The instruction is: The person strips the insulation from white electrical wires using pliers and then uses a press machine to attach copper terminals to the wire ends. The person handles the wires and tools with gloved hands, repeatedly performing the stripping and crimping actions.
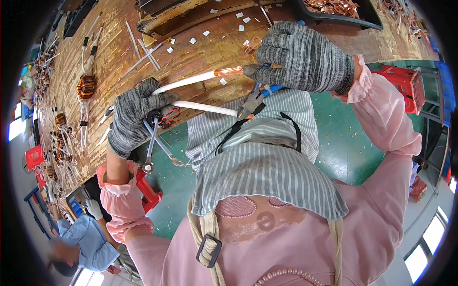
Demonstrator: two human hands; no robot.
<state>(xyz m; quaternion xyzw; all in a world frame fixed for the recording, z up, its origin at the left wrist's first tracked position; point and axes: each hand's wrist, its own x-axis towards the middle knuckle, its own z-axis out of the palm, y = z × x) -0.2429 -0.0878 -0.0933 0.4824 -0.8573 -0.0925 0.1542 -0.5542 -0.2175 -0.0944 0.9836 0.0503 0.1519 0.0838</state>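
Observation:
My left hand [136, 112], in a grey striped knit glove, is closed around two thick white cables. The upper white cable [191, 81] ends in bare copper strands [229, 71] beside my right thumb. The lower white cable [205, 107] runs to the jaws of blue-handled pliers [253, 101]. My right hand [300, 59], gloved alike, is closed on the pliers' handles, its grip partly hidden by the fingers. Below my left hand hang a dark part with red wires [167, 117] and grey-blue leads, one with a ring terminal [148, 167].
On the worn wooden bench [109, 52] lie white scraps, cut cable pieces and a copper lug [252, 45]. A black tray [343, 14] holds copper bits. Copper-wound coils [86, 87] lie at left. A red stool [403, 86] stands right; another person [86, 243] sits lower left.

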